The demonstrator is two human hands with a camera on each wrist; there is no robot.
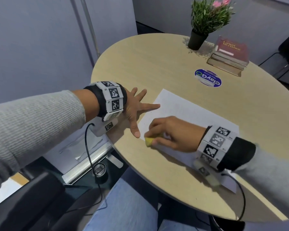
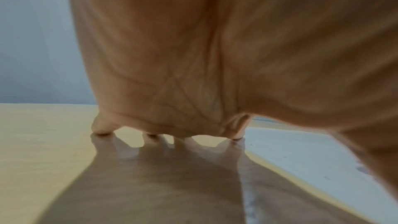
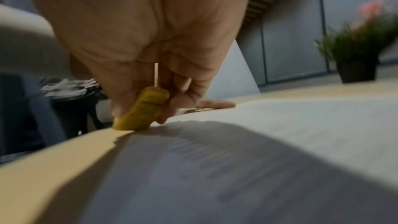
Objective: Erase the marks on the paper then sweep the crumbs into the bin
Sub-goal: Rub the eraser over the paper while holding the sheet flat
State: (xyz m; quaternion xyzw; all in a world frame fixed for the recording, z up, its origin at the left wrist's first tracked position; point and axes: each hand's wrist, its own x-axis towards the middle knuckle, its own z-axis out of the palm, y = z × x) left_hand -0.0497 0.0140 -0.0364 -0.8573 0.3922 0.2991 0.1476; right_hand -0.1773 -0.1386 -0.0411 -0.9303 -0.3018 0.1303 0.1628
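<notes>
Right at paper's (image 1: 182, 110) edge, eraser (image 1: 148, 141).

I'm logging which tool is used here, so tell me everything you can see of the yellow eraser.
The yellow eraser is a small, stubby block, dull mustard yellow, matte and slightly rough-looking, with rounded, worn ends. The right hand pinches it between thumb and fingertips, tilted, its lower end pressed down at the near left corner of the paper, right where the sheet meets the table. About half of it shows below the fingers. Nothing else touches it.
</notes>
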